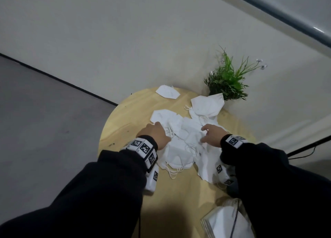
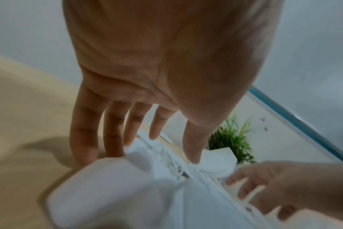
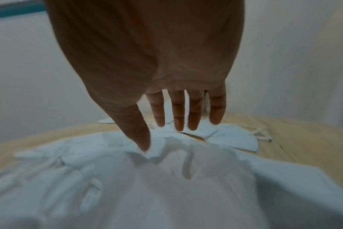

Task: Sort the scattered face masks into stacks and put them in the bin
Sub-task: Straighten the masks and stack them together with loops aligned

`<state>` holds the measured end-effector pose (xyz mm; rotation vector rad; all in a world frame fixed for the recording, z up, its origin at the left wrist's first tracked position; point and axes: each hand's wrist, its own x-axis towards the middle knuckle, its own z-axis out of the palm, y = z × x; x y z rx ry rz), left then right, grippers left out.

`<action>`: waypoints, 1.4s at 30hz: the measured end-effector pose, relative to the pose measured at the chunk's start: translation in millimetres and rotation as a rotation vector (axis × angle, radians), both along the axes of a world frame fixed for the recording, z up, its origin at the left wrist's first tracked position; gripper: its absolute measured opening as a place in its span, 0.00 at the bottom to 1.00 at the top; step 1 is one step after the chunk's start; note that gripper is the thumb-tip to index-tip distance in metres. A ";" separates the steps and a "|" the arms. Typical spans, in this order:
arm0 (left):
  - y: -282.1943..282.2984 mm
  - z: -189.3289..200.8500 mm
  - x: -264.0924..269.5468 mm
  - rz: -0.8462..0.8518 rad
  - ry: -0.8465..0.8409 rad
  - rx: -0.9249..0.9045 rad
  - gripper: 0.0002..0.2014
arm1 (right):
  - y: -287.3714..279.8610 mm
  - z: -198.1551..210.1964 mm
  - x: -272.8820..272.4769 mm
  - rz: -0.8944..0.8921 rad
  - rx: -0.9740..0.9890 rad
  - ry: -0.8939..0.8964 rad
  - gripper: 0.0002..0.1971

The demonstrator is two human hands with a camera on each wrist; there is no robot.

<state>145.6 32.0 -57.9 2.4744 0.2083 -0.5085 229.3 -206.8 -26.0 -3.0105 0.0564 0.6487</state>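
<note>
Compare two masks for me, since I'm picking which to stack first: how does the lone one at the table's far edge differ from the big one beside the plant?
The lone mask lies apart from the others, overhanging the round table; the mask by the plant overlaps the central pile. The lone mask looks smaller, being farther away; the mask by the plant looks larger, with one corner reaching the plant. Both are white, folded flat and untouched by either hand.
</note>
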 end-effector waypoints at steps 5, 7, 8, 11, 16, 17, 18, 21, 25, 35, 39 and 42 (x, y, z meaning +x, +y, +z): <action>-22.6 -10.1 -7.8 -0.058 0.026 0.025 0.46 | 8.8 -21.5 -1.1 0.123 -0.060 0.093 0.55; -24.6 -13.2 -5.4 -0.095 0.027 -0.039 0.44 | 8.0 -21.4 0.7 0.133 -0.078 0.104 0.49; -24.6 -12.7 -4.4 -0.103 0.044 -0.080 0.42 | 6.4 -20.7 1.6 0.147 -0.100 0.107 0.42; -23.9 -3.3 -2.1 -0.089 0.072 -0.251 0.37 | -2.0 -12.1 2.6 0.146 -0.042 -0.026 0.25; -18.4 28.1 0.2 0.031 -0.011 -0.654 0.28 | -34.0 23.6 12.9 -0.188 0.383 -0.304 0.28; -17.8 33.2 -1.0 0.039 -0.017 -0.743 0.27 | -40.9 33.3 14.1 -0.217 0.422 -0.347 0.23; -17.4 36.8 -2.9 0.031 -0.030 -0.798 0.24 | -48.1 42.6 14.8 -0.246 0.456 -0.388 0.19; -17.5 39.8 -10.5 -0.095 -0.003 -0.841 0.16 | -63.7 64.9 10.3 -0.349 0.564 -0.479 0.13; -13.1 38.9 -18.9 -0.412 0.100 -0.316 0.16 | -73.1 71.6 -4.2 -0.418 0.660 -0.475 0.12; -17.7 42.7 -22.1 -0.052 -0.184 -0.738 0.37 | -2.4 52.9 -50.3 -0.276 1.194 0.025 0.24; -21.1 35.5 -15.6 0.126 -0.179 -0.861 0.40 | 22.3 48.4 -56.9 -0.138 1.177 0.227 0.15; -1.1 36.7 -6.8 0.270 -0.368 -0.694 0.16 | 27.2 45.4 -49.8 -0.191 1.160 0.159 0.16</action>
